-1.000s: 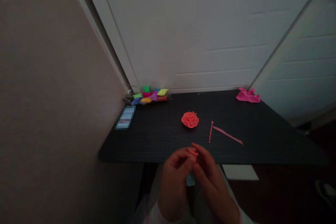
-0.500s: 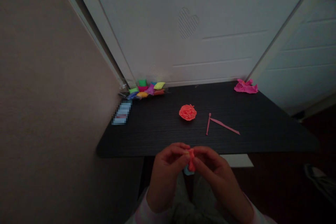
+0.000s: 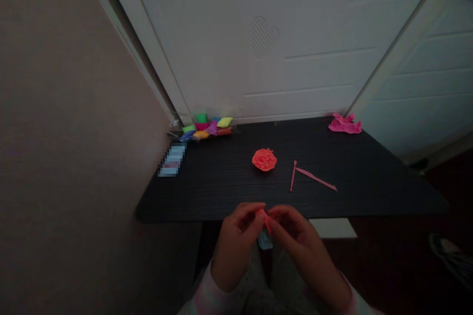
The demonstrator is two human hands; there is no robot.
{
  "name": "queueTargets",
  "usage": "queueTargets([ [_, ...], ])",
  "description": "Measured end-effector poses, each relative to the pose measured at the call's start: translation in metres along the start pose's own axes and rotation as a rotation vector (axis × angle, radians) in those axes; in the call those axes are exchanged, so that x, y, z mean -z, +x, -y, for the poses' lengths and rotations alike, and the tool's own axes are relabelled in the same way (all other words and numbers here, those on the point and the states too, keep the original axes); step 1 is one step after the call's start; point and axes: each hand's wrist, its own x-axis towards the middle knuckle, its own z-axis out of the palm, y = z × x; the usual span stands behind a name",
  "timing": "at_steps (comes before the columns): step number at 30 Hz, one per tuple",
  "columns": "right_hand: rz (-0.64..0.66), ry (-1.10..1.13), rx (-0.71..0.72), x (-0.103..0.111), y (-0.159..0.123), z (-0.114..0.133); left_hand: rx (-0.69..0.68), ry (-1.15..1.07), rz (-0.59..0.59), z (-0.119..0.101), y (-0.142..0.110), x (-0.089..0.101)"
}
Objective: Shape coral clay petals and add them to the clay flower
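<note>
We are looking into dim, muted light. Beyond the fingers (image 3: 248, 210), a white door (image 3: 318, 24) is showing palest; to their right, the floor (image 3: 391, 261) is lying near-black; ahead and left, a patch (image 3: 172, 160) is breaking into coarse pixels.

A ruffled orange mound (image 3: 264, 160) was set on a dark table (image 3: 221, 192). Nearer the viewer than the mound, a small orange piece (image 3: 266, 221) was pinched between the left hand (image 3: 234, 242) and the right hand (image 3: 308, 246). Two pink tools (image 3: 317, 179) were laid right of the mound; bright packets (image 3: 201, 134) were heaped behind it, leftward, a crumpled pink lump (image 3: 345, 125) behind it, rightward.
</note>
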Motion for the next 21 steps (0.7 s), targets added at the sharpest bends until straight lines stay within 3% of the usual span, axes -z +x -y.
queueTargets([
  [5,-0.012,-0.092,0.058,-0.010,0.030,-0.013,-0.087,0.142,-0.024,0.018,0.024,0.007],
  [10,0.041,-0.097,0.126,-0.020,0.062,-0.020,-0.144,0.232,-0.020,0.015,0.047,0.021],
  [17,0.080,-0.116,0.104,-0.018,0.066,-0.025,-0.138,0.342,0.058,0.021,0.049,0.024],
  [21,0.115,-0.146,0.113,-0.017,0.066,-0.022,-0.116,0.378,0.020,0.026,0.051,0.024],
])
